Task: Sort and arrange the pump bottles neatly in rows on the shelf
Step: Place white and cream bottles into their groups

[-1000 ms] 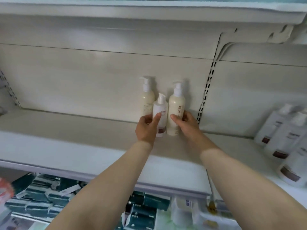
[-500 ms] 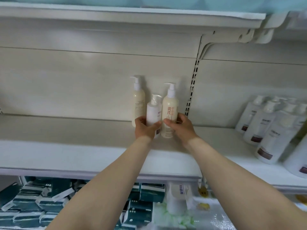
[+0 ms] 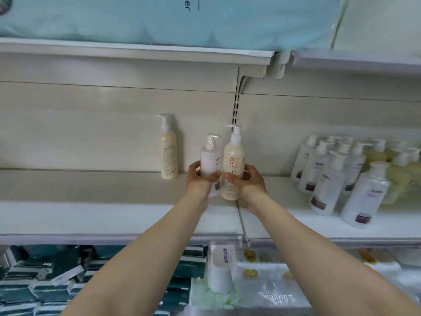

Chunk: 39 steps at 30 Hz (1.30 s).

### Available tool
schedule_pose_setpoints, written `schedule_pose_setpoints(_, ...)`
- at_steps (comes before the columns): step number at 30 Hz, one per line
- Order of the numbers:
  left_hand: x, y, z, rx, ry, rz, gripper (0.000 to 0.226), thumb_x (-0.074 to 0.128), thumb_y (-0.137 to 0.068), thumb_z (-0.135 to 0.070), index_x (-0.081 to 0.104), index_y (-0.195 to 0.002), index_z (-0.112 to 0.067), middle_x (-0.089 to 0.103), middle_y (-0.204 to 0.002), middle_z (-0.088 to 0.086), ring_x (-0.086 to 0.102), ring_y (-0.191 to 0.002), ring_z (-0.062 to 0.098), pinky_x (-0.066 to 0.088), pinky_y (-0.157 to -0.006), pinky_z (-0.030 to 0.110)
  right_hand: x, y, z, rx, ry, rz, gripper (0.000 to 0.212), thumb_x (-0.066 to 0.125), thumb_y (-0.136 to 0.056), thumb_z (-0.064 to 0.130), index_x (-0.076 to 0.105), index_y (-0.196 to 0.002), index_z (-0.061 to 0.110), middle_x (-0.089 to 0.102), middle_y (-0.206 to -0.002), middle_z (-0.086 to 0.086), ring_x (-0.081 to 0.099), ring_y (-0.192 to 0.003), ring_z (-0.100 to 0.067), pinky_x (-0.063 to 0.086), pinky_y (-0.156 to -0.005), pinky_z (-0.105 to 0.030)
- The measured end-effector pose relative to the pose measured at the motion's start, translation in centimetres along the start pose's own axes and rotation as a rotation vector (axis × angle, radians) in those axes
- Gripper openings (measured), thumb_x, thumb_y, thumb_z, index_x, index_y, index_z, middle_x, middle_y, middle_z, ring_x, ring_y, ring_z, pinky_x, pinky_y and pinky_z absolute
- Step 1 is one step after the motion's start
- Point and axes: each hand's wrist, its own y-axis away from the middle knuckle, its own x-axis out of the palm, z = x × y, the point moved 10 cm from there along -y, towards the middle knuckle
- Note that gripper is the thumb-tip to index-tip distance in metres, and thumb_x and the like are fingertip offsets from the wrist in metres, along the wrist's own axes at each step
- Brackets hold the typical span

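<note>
Cream plastic fills my right hand (image 3: 250, 181), whose fingers curl round the lower body of the taller cream bottle (image 3: 233, 163) at the centre of the frame. My left hand (image 3: 200, 179) grips the shorter white bottle (image 3: 209, 160) the same way, thumb across its front. The two bottles touch side by side.

What has just changed: a second ago these two stood pressed against a third cream bottle (image 3: 169, 149) at the back panel; now they sit nearer the front and to the right, and the third one stands alone, apart, left of centre. I judge that I am pulling the pair off to separate the kinds, since the white one does not belong with the cream ones.

Both held bottles have their long axes upright, the cream one leaning very slightly. Its pump spout points left, its red-lettered label faces me. The white bottle's spout seems to point right, though it is blurred. The lone bottle's spout points left.

Outward, the shelf (image 3: 114, 215) holds a crowded group of white bottles (image 3: 330, 176) at the right of the frame, probably where the white one belongs.
</note>
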Motion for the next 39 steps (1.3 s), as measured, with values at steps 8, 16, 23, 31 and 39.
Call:
schedule_pose_setpoints(8, 8.2, 3.7, -2.1, -0.012, 0.113, 0.054, 0.054, 0.079, -0.080, -0.003, 0.051, -0.122, -0.023, 0.063, -0.118, 0.005, 0.065, -0.080, 0.013, 0.056, -0.058, 0.032, -8.4, 0.6, 4.5, -0.077, 0.043, -0.100, 0.058, 0.088, -0.074, 0.032, 0.058, -0.123, 0.025, 0.068, -0.112, 0.006, 0.066, -0.100, -0.015, 0.053, -0.085, -0.032)
schedule_pose_setpoints(16, 15.6, 7.6, -2.2, 0.009, 0.179, 0.014, 0.055, 0.081, -0.079, -0.011, 0.051, -0.122, -0.028, 0.065, -0.110, -0.004, 0.066, -0.091, 0.014, 0.056, -0.083, 0.041, -16.6, 2.5, 7.6, -0.136, -0.059, -0.133, 0.052, 0.088, -0.075, 0.031, 0.062, -0.120, 0.022, 0.070, -0.105, 0.006, 0.069, -0.095, -0.012, 0.052, -0.068, -0.025)
schedule_pose_setpoints(23, 20.2, 11.6, -2.8, 0.073, 0.156, -0.021, 0.058, 0.077, -0.084, -0.009, 0.049, -0.133, -0.020, 0.064, -0.112, 0.001, 0.064, -0.081, 0.008, 0.048, -0.058, 0.023, -21.7, 4.5, 9.5, -0.162, -0.159, -0.102, 0.046, 0.086, -0.078, 0.025, 0.063, -0.117, 0.019, 0.073, -0.101, 0.001, 0.072, -0.088, -0.012, 0.057, -0.076, -0.030)
schedule_pose_setpoints(31, 22.2, 15.5, -3.3, 0.097, 0.194, -0.044, 0.061, 0.079, -0.082, -0.010, 0.047, -0.133, -0.021, 0.065, -0.117, 0.004, 0.070, -0.090, 0.019, 0.060, -0.078, 0.039, -25.1, 6.7, 11.6, -0.179, -0.213, -0.055, 0.049, 0.086, -0.078, 0.028, 0.063, -0.119, 0.017, 0.074, -0.105, 0.001, 0.074, -0.090, -0.011, 0.057, -0.069, -0.021)
schedule_pose_setpoints(39, 26.7, 19.3, -2.0, 0.063, 0.205, 0.031, 0.055, 0.084, -0.076, -0.019, 0.052, -0.117, -0.035, 0.066, -0.120, 0.000, 0.067, -0.104, 0.028, 0.057, -0.084, 0.059, -31.4, 8.8, 13.2, -0.214, -0.236, -0.108, 0.051, 0.087, -0.076, 0.032, 0.062, -0.118, 0.016, 0.075, -0.102, 0.003, 0.074, -0.085, -0.009, 0.058, -0.070, -0.025)
